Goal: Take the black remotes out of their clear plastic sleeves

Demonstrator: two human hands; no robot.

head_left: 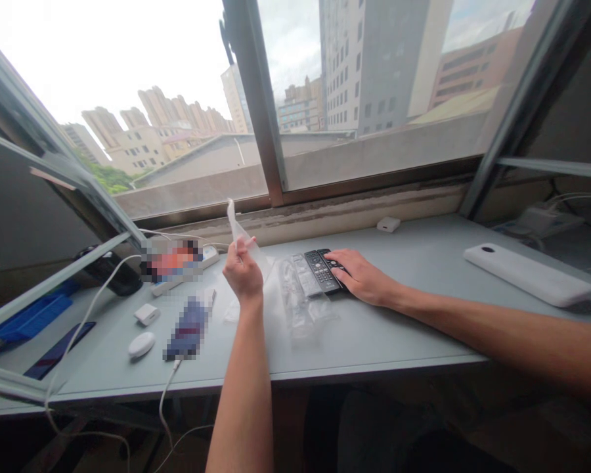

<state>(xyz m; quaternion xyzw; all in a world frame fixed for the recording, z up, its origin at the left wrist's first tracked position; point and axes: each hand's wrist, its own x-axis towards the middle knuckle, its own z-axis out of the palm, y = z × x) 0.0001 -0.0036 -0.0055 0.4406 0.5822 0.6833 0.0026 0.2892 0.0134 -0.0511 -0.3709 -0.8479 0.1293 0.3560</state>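
Note:
My left hand [244,268] is raised above the table, its fingers closed on a thin, translucent plastic bag [236,223] that sticks up past the fingertips. My right hand [357,272] rests on black remote controls [322,270] lying side by side, its fingers over the right one; whether it grips it I cannot tell. Clear plastic packets [298,295] lie just left of the remotes, partly against them.
At the left are a blurred phone [190,328] on a cable, a white charger [147,314], a round white case [141,344], a power strip [209,255] and a dark phone [62,350]. A long white device [529,272] lies right; a small white box [389,225] stands behind.

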